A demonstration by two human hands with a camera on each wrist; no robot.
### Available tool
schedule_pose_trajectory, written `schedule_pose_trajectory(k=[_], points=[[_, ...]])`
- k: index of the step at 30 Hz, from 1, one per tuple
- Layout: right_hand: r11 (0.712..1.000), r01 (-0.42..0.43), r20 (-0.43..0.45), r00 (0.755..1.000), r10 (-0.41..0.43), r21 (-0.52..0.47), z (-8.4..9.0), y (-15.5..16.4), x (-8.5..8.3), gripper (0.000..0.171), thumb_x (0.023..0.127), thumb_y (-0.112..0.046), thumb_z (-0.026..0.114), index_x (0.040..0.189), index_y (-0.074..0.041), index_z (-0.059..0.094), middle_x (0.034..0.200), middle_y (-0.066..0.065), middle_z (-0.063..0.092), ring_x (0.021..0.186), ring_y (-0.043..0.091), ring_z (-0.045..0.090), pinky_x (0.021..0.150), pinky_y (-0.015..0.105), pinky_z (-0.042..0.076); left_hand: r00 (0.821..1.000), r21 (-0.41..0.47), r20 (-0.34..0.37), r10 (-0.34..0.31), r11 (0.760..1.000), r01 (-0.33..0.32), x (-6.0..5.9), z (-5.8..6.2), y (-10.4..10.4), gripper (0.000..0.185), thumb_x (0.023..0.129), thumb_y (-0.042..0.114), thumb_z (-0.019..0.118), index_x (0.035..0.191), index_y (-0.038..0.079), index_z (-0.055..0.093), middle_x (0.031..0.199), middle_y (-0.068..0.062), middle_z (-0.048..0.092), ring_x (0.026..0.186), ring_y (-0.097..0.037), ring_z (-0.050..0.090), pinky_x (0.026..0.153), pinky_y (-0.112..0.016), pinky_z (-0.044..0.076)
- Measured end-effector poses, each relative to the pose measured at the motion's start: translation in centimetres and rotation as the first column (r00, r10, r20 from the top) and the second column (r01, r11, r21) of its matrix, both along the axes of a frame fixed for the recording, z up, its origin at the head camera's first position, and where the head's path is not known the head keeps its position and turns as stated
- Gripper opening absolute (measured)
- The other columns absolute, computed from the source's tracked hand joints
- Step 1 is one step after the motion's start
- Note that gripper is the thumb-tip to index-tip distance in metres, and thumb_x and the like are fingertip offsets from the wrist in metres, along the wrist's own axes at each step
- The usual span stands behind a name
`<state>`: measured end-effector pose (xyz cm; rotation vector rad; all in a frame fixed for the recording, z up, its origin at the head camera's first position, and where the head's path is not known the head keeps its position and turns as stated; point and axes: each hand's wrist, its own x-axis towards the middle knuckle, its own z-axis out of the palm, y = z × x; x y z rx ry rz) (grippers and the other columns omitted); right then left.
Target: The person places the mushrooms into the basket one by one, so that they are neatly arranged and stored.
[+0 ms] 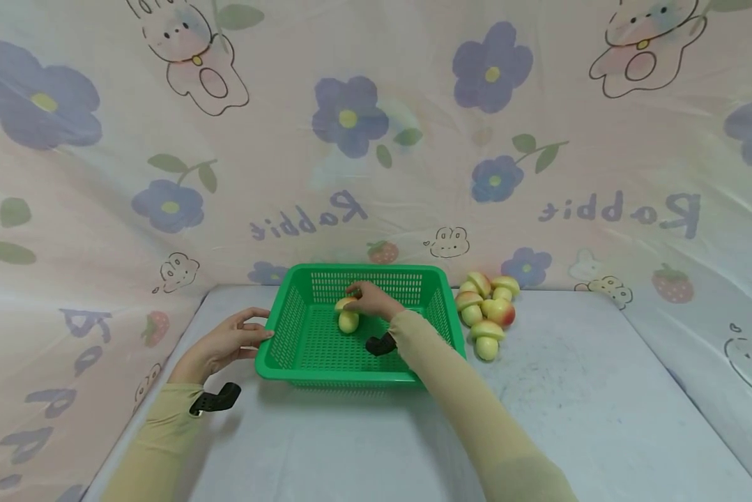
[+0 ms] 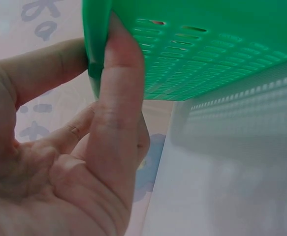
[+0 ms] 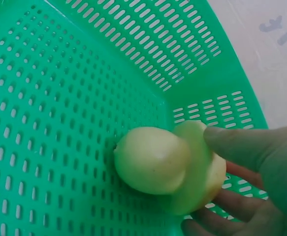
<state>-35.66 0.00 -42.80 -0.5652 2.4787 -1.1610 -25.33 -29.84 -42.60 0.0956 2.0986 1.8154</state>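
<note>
A green perforated plastic basket (image 1: 363,376) stands on the white table. At its left rim is my left hand (image 1: 228,341); in the left wrist view the thumb and fingers (image 2: 121,83) pinch that rim from both sides. My right hand (image 1: 376,301) reaches into the basket and grips a mushroom-shaped piece (image 1: 348,322) by its cap. Seen from the right wrist, this mushroom-shaped piece (image 3: 150,160) has a pale yellow-green round stem and a wider cap, with the thumb on one side of the cap and fingers on the other. It lies tilted, close above or on the basket floor.
Several more mushroom-shaped pieces (image 1: 487,339), yellow-green with reddish tints, lie in a group just right of the basket. Behind the table hangs a printed cloth (image 1: 413,174) with flowers and rabbits. White table surface (image 1: 576,390) extends to the right and in front.
</note>
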Motion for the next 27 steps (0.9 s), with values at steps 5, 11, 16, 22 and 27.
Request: schedule_pose_trajectory(k=[5, 11, 16, 22, 27], points=[[1.0, -0.003, 0.012, 1.0, 0.004, -0.031, 0.7, 0.6, -0.2, 0.047, 0.097, -0.02, 0.059, 0.138, -0.002, 0.047, 0.135, 0.02, 0.048, 0.123, 0.032, 0.048, 0.094, 0.043, 0.045, 1.0, 0.0, -0.002, -0.005, 1.0, 0.005, 0.1, 0.0, 0.0, 0.058, 0.092, 0.009, 0.066, 0.14, 0.002, 0.034, 0.103, -0.018, 0.061, 0.09, -0.028, 0.065, 0.077, -0.041, 0.055], [0.997, -0.022, 0.03, 0.999, 0.025, -0.074, 2.8, 2.2, -0.5, 0.051, 0.098, -0.024, 0.056, 0.142, -0.004, 0.041, 0.137, 0.018, 0.047, 0.124, 0.031, 0.047, 0.097, 0.045, 0.043, 1.0, -0.009, -0.01, -0.008, 1.0, 0.008, 0.0, -0.1, -0.2, 0.059, 0.092, 0.011, 0.066, 0.141, 0.003, 0.033, 0.108, -0.018, 0.059, 0.092, -0.027, 0.065, 0.078, -0.041, 0.055], [0.986, -0.067, 0.105, 0.991, 0.084, -0.153, 4.7, 4.1, -0.9, 0.055, 0.099, -0.025, 0.055, 0.145, -0.004, 0.035, 0.144, 0.016, 0.039, 0.127, 0.03, 0.043, 0.101, 0.048, 0.039, 1.0, -0.02, -0.013, -0.01, 1.0, 0.009, -0.1, 0.0, -0.2, 0.06, 0.092, 0.012, 0.065, 0.142, 0.003, 0.033, 0.107, -0.015, 0.06, 0.092, -0.026, 0.065, 0.078, -0.041, 0.055], [0.967, -0.125, 0.142, 0.977, 0.16, -0.223, 6.9, 6.9, -0.2, 0.053, 0.1, -0.028, 0.052, 0.147, -0.011, 0.033, 0.15, 0.012, 0.027, 0.13, 0.028, 0.04, 0.103, 0.045, 0.037, 1.0, -0.023, -0.014, -0.013, 1.0, 0.012, 0.1, 0.1, -0.1, 0.06, 0.093, 0.012, 0.065, 0.142, 0.003, 0.032, 0.107, -0.016, 0.061, 0.092, -0.027, 0.065, 0.078, -0.041, 0.055], [0.958, -0.161, 0.117, 0.974, 0.192, -0.236, 8.5, 9.6, 1.0, 0.047, 0.101, -0.028, 0.05, 0.145, -0.016, 0.037, 0.151, 0.013, 0.029, 0.132, 0.029, 0.038, 0.104, 0.045, 0.037, 1.0, -0.035, -0.019, -0.006, 0.999, 0.005, 0.4, 0.1, 0.0, 0.061, 0.093, 0.012, 0.065, 0.143, 0.002, 0.031, 0.107, -0.016, 0.059, 0.092, -0.027, 0.064, 0.078, -0.04, 0.055]])
